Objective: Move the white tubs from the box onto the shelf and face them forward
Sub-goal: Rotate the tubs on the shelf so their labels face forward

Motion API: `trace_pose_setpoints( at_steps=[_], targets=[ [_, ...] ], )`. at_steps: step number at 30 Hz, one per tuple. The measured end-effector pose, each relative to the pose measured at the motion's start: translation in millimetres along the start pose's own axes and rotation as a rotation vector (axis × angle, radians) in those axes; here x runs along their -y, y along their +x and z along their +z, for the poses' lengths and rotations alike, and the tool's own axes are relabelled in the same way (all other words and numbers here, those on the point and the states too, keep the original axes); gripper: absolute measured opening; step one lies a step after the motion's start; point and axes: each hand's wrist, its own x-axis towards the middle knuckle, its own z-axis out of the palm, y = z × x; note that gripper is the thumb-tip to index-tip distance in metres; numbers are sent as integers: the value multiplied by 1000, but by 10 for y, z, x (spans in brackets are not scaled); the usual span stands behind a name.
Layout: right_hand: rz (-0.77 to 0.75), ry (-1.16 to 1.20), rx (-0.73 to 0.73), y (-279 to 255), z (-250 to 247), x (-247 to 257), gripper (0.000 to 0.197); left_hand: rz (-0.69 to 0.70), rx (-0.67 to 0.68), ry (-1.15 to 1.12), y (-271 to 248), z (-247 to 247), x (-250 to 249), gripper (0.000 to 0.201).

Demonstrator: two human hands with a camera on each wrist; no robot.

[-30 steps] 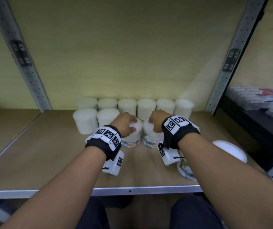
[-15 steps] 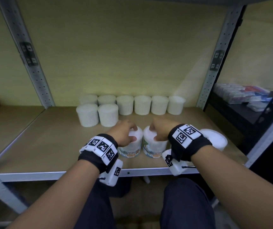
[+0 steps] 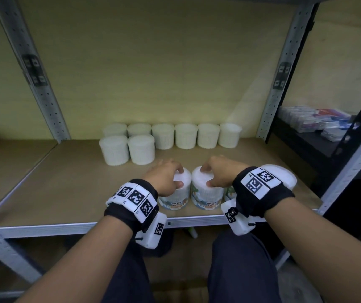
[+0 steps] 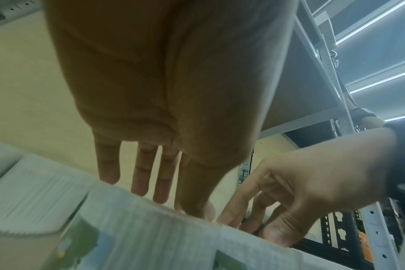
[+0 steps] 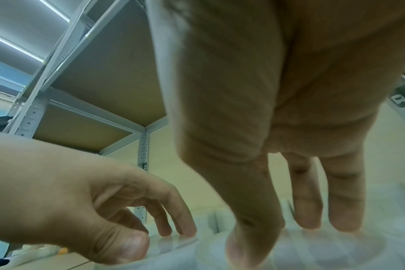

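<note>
Two white tubs with "Cotton Buds" labels stand side by side near the front edge of the wooden shelf [image 3: 66, 189], labels facing me. My left hand [image 3: 178, 177] grips the lid of the left tub [image 3: 176, 199] from above, thumb on the near rim and fingers over the top. In the same way my right hand [image 3: 205, 176] grips the right tub [image 3: 208, 197]. In the left wrist view the left hand [image 4: 173, 197] has its fingertips on the tub's rim [image 4: 150, 237]. In the right wrist view the right hand [image 5: 289, 237] sits on its tub's lid [image 5: 312, 255].
A third tub [image 3: 286, 178] stands at the right, half hidden behind my right wrist. Several white tubs [image 3: 186, 136] line the back wall, with two more [image 3: 127, 150] in front at the left. Metal uprights [image 3: 277, 84] frame the bay. A black shelf [image 3: 315, 119] at the right holds small boxes.
Both hands have drawn their tubs back towards the shelf's front edge, keeping hold of the lids. My head has pulled back, so more of the shelf and my knees show.
</note>
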Motion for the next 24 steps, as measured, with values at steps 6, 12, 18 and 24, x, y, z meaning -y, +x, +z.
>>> trace_pose_setpoints(
  at_steps=[6,12,18,24],
  targets=[
    [-8,29,43,40,-129,38,52,19,-31,-73,-32,-132,7,46],
    [-88,154,-90,236,-314,262,34,-24,-93,-145,9,-410,248,44],
    [-166,265,-205,664,-424,656,22,-174,-139,-146,140,-676,805,46],
    [-173,166,-144,1214,-526,1084,29,-294,-163,-129,404,-863,1399,47]
  ],
)
